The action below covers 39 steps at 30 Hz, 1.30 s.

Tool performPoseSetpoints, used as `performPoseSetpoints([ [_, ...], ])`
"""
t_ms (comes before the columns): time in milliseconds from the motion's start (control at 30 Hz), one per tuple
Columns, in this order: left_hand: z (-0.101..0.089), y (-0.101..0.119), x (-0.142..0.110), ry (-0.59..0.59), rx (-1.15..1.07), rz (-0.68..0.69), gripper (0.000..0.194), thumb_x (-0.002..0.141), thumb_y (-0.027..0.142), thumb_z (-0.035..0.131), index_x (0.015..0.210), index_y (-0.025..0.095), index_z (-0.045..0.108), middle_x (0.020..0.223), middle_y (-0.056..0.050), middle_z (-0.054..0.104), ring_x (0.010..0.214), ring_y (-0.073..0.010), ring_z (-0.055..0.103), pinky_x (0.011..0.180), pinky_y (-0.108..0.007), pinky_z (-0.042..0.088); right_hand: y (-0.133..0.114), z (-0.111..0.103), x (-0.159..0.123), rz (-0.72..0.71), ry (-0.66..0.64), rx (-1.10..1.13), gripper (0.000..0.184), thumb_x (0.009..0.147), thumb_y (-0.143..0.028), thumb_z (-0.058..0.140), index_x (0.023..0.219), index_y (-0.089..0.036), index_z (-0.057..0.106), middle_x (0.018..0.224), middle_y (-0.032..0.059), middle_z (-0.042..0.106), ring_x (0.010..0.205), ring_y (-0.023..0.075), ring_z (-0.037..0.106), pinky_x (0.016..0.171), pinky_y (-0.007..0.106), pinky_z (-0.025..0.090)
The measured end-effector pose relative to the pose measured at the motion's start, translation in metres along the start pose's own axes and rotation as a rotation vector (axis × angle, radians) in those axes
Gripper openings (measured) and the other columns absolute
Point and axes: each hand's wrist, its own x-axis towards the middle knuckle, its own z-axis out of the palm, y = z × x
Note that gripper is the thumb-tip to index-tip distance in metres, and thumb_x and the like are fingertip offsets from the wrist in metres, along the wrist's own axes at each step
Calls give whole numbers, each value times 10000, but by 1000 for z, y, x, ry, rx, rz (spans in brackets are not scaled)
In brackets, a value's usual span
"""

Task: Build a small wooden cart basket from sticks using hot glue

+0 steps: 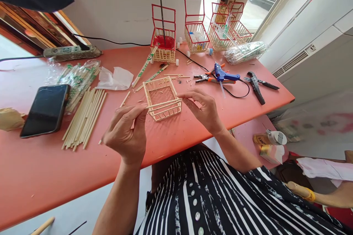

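My left hand [128,130] pinches one end of a thin wooden stick [164,103] between thumb and fingertips. At the stick's other end, the fingers of my right hand [202,108] are closed in a pinch. The stick lies level along the near side of a small slatted basket [148,94] made of pale sticks, which rests on the table. Whether the stick touches the basket's rim, I cannot tell. Small wood scraps are scattered in and around the basket.
Loose sticks [85,119] and a phone [45,110] lie left on the red table [110,169]. A blue glue gun [226,76], pliers [202,78] and black cutters [257,86] lie right. Behind stand red-trimmed stick carts [197,29], one holding a red bowl [168,42].
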Motion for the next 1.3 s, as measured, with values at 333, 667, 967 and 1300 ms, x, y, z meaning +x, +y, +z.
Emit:
performPoseSetpoints([
  [333, 1, 2, 0, 10, 29, -63, 57, 933, 292, 768, 882, 294, 793, 824, -13, 781, 789, -195, 742, 794, -360, 587, -4, -1, 0, -8, 8, -12, 158, 1035, -249, 659, 1079, -246, 810, 1030, 39, 803, 990, 168, 730, 920, 309, 596],
  [667, 1, 2, 0, 32, 14, -16, 41, 942, 263, 768, 938, 290, 799, 845, -11, 792, 795, -182, 743, 785, -335, 584, -6, -4, -2, -31, -11, -7, 158, 1023, -209, 671, 1100, -256, 800, 1064, 32, 804, 1012, 168, 732, 941, 329, 592],
  [967, 1, 2, 0, 9, 38, -39, 59, 956, 299, 749, 913, 288, 787, 845, -18, 791, 805, -187, 742, 803, -346, 578, -8, -1, 4, -40, 37, 5, 92, 1009, -249, 707, 1014, -233, 798, 978, 21, 806, 939, 159, 725, 891, 303, 589],
  [1300, 2, 1, 0, 28, 35, -4, 47, 950, 259, 755, 922, 239, 788, 842, -21, 779, 799, -172, 735, 797, -312, 551, -7, 1, 6, -43, 52, -25, 108, 1019, -277, 694, 1016, -234, 793, 986, 14, 812, 913, 155, 728, 867, 297, 583],
])
